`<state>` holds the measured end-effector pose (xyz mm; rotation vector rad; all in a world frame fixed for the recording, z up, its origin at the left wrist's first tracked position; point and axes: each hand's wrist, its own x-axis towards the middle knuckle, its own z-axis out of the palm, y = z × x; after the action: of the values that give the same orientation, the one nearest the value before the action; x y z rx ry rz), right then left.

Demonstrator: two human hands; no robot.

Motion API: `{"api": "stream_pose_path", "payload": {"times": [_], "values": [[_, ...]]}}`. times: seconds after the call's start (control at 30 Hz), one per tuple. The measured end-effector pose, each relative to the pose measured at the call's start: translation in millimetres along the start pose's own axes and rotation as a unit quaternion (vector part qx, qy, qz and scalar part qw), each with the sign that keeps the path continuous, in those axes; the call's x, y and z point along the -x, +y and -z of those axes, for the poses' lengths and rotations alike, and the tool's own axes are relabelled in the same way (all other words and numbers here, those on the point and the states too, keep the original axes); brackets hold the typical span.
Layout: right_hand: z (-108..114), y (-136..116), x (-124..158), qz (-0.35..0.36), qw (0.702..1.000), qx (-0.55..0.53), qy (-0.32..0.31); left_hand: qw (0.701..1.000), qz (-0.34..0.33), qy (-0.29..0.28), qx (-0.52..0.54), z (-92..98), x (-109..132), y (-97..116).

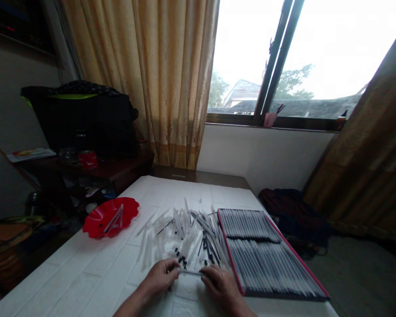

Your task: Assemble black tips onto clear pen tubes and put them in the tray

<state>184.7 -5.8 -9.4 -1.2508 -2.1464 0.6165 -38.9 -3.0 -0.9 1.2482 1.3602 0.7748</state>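
Both hands close on 1 slim grey rod point(190, 272), the left hand point(165, 278) at 1 end and the right hand point(219, 284) at the other, over the desk point(86, 277). Uneven pressure could bend or slip it; a stray finger could scatter the small black pieces point(184, 259) just beyond, or a right elbow swing could jar the filled tray point(236, 271).

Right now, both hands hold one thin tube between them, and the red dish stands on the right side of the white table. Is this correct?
No: the head view shows the red dish on the left side of the white table, not the right. The left hand and right hand do hold one thin tube between them.
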Motion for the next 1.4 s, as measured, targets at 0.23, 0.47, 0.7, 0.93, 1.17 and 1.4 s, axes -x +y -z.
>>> {"api": "stream_pose_path", "payload": {"times": [0.23, 0.47, 0.7, 0.93, 1.17, 1.4], "values": [[1.9, -6.8, -1.4, -0.009, 0.996, 0.069, -0.058, 0.997, 0.045, -0.069, 0.009, 12.2, 0.4, 1.8], [-3.3, -9.2, -5.3, 0.010, 0.994, 0.089, -0.058, 0.996, 0.064, -0.065, 0.018, 9.9, -4.8, -1.6], [-12.9, -3.7, -8.2, 0.025, 0.996, 0.077, -0.029, 0.996, 0.069, -0.060, 0.008, 13.1, -3.9, 4.6], [-9.0, -19.4, -5.7, -0.007, 0.998, 0.064, 0.029, 0.995, 0.071, -0.068, -0.002, 18.1, -1.8, 9.8], [74.2, 20.4, 12.4, -0.176, 0.956, -0.011, 0.233, 0.995, 0.087, -0.017, 0.054, 28.2, -7.9, 3.1], [134.0, 65.2, 47.9, -0.390, 0.870, 0.207, 0.221, 0.987, 0.073, -0.010, 0.144, 37.0, -17.7, -9.5]]}}
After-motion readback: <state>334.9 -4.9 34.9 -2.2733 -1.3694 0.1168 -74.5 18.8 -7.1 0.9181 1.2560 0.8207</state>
